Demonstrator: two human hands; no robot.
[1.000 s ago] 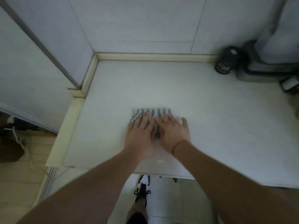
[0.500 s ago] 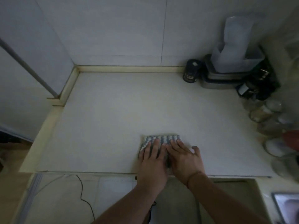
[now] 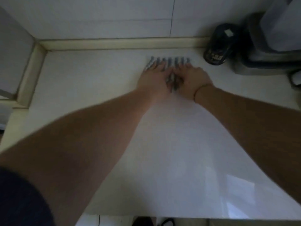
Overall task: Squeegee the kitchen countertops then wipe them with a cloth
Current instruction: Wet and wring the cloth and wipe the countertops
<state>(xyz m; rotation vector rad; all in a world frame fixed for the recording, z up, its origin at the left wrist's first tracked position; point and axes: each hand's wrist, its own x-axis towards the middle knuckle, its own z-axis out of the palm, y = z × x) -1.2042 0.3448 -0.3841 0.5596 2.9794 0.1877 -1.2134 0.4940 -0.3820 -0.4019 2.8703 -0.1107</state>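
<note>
We note a dark jar (image 3: 217, 46) at the back right of the counter (image 3: 91, 82), lying or tilted with its label facing us; it sits against the raised back lip (image 3: 114, 44). Just right of the jar is a metal container (image 3: 260, 62) with a pale plastic tub (image 3: 280, 25) stacked on it. A small white object (image 3: 295, 79) shows at the far right edge; too blurred to identify. The lip runs along the tiled wall (image 3: 97, 17) and turns down the left side. These things bound the counter to the right of the cloth; the jar is near the cloth's right end but apart from it.

The cloth (image 3: 170, 61), blue-and-white striped, lies flat on the counter close to the back lip, right of centre. We see its far edge beyond the fingertips and a strip between the two hands.

Left hand (image 3: 154, 78): palm down on the left half of the cloth, fingers extended and pressing. Right hand (image 3: 193, 80): palm down on the right half, fingers extended towards the far edge, pressing. Neither hand curls round the cloth; both lie flat on top of it, side by side and nearly touching. A thin band (image 3: 199, 88) circles the right wrist. Motion blur softens the finger detail.
</note>
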